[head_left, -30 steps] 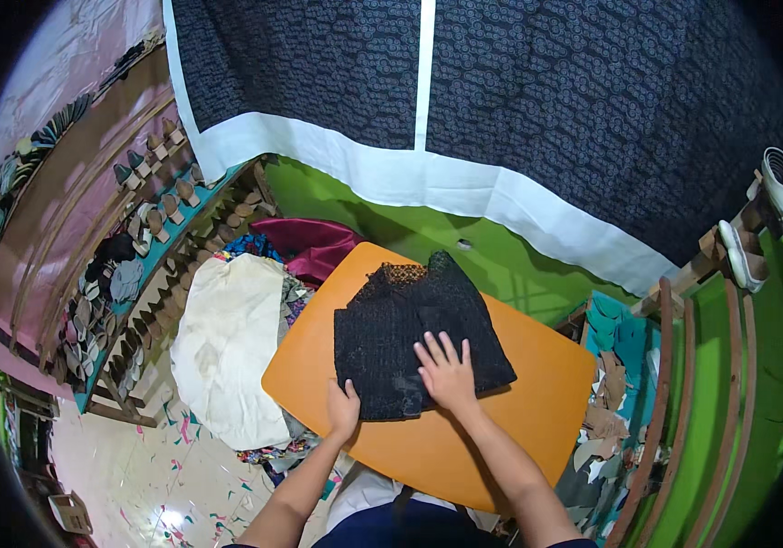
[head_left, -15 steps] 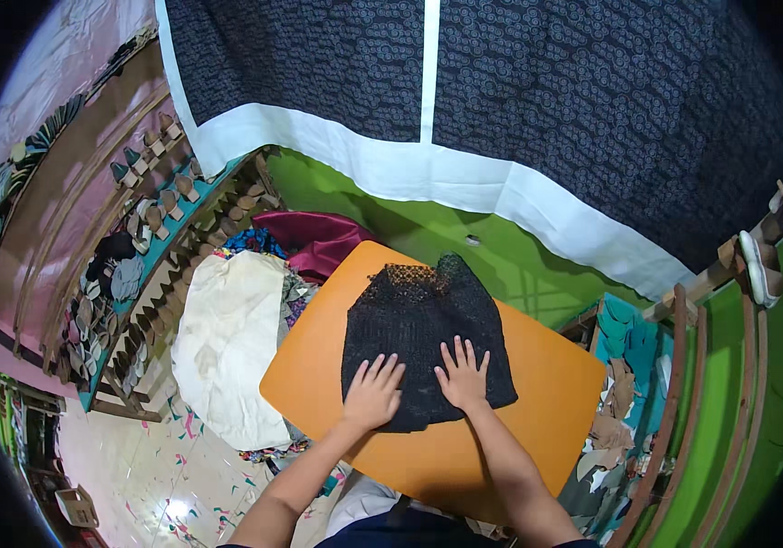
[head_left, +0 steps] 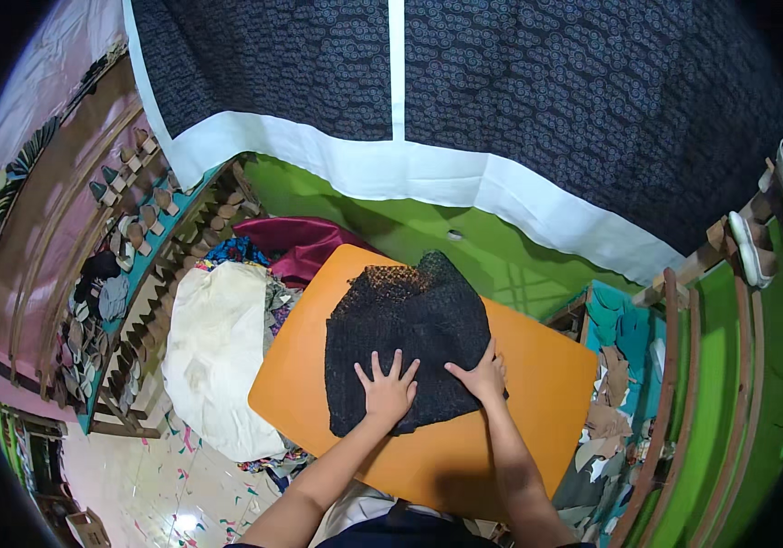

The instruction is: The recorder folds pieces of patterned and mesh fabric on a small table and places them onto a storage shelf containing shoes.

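A black textured cloth piece (head_left: 400, 338), with open lacy mesh along its far edge, is laid on an orange tabletop (head_left: 537, 365). My left hand (head_left: 389, 391) rests flat on its near part, fingers spread. At the cloth's right edge is my right hand (head_left: 484, 374), turned partly on its side. Its thumb stretches left over the cloth while its other fingers lie close together along the edge, away from the thumb. The cloth looks mostly flat, with slight ripples between the hands and a raised fold at its far right corner.
Cream cloth (head_left: 218, 356) covers a pile left of the table, beside maroon satin fabric (head_left: 304, 242). A shelf of shoe forms (head_left: 149, 219) stands farther left. Scraps (head_left: 606, 411) fill a bin at right, near wooden rails (head_left: 665, 393). Dark patterned curtains (head_left: 537, 91) hang ahead.
My right hand has moved from lying flat on the cloth to its right edge and turned sideways. My left hand has shifted inward on the cloth. The whole view has shifted slightly.
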The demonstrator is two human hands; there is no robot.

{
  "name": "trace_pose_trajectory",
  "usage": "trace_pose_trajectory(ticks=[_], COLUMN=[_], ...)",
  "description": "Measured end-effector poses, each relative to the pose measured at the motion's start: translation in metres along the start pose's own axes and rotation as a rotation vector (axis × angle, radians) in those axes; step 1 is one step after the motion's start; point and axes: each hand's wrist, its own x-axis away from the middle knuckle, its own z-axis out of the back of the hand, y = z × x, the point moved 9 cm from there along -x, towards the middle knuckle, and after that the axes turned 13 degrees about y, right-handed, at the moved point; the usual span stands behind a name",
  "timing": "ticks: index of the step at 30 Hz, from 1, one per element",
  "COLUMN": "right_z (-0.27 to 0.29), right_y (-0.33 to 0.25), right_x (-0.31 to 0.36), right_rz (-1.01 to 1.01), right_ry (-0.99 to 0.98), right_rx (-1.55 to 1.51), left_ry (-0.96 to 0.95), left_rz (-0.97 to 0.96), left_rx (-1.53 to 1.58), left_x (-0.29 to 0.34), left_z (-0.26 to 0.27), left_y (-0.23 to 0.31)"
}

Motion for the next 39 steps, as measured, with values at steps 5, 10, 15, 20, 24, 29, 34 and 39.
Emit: trace_pose_trajectory(ticks=[5,10,15,20,24,29,34,39], right_z=[-0.006,-0.026,-0.007,0.004,0.031,0.03,0.055,0.081], right_y=[0.021,0.024,0.047,0.063,0.053,0.078,0.055,0.007], right_x=[-0.015,0.02,0.063,0.094,0.118,0.12,0.126,0.134], right_rz=[0.066,-0.028,-0.113,-0.069,-0.057,-0.07,0.06,0.155], right_ry=[-0.197,-0.632,-0.491,-0.256,-0.216,-0.147,-0.161,-0.262], right_rx=[-0.342,-0.839,-0.974,-0.762,-0.645,-0.775,-0.762,-0.839], left_ry=[-0.022,-0.23,-0.126,0.129,0.118,-0.118,-0.399,-0.599], left_rz=[-0.007,0.05,0.078,0.103,0.106,-0.001,0.223,0.498], left_rx=[-0.001,0.102,0.273,0.424,0.401,0.555,0.687,1.243], left_x=[0.0,0.0,-0.001,0.014,0.034,0.048,0.052,0.055], left_z=[-0.002,-0.007,0.014,0.035,0.034,0.045,0.034,0.002], left_y=[0.005,0.005,0.022,0.057,0.062,0.089,0.079,0.064])
